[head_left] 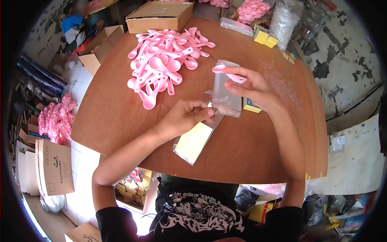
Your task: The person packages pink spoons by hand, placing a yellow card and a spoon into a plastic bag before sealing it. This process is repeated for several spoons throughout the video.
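My right hand (253,88) pinches a pink plastic spoon (230,74) by its handle, its bowl pointing left. My left hand (188,116) grips the mouth of a clear plastic bag (213,117) that has a pale yellow card (194,141) inside its lower end. Beneath and between the hands lies a stack of clear plastic bags (226,89). Beside my right wrist sits a small blue and yellow box (251,105), partly covered by the hand. A large heap of pink spoons (161,60) spreads over the table to the left of the hands.
The brown table (133,129) has a closed cardboard box (159,17) at its far edge. Yellow boxes (265,36), a clear bag roll (285,22) and pink spoons in bags (253,11) stand at the back right. A person (78,24) sits at the far left.
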Demonstrator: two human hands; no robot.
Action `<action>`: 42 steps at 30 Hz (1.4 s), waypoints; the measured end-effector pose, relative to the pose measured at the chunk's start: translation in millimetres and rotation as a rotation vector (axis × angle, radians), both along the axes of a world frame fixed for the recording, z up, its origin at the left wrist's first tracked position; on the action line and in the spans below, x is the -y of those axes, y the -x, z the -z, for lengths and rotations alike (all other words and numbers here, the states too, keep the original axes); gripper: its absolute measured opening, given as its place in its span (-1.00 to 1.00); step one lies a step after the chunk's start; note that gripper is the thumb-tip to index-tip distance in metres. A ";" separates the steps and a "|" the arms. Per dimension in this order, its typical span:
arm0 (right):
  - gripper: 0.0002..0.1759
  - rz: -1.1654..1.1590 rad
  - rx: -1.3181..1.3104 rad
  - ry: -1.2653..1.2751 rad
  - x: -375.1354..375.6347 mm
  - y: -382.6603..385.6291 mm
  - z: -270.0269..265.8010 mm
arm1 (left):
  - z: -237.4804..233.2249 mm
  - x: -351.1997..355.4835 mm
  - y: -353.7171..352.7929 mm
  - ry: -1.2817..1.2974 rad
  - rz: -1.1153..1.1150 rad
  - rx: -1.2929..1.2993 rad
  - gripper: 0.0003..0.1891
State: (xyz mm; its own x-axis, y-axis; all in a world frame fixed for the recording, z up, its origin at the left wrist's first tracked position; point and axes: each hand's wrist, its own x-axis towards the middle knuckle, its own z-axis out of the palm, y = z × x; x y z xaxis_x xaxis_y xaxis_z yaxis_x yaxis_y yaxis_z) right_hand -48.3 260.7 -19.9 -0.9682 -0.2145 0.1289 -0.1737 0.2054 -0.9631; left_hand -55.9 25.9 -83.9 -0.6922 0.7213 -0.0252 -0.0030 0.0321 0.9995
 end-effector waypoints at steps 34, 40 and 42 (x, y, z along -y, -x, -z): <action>-0.82 0.187 -0.053 0.070 38.7 -52.0 -23.1 | -18.9 2.0 -15.1 -0.151 0.015 -0.086 -0.59; -0.87 0.258 -0.291 0.034 47.6 -62.5 -7.6 | -19.7 -3.7 -23.0 -0.175 0.007 -0.058 -0.58; -0.88 0.311 -0.427 -0.105 43.2 -65.0 -4.2 | -22.4 -5.9 -26.5 -0.185 -0.028 -0.124 -0.58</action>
State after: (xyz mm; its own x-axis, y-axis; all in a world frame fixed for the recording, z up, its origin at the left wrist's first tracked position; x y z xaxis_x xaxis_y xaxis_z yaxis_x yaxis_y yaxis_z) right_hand 16.6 217.5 -15.7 -0.8542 0.0408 0.5183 -0.4611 0.4013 -0.7915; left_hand -29.4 31.7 -61.6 -0.7018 0.6859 0.1925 0.1223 -0.1502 0.9811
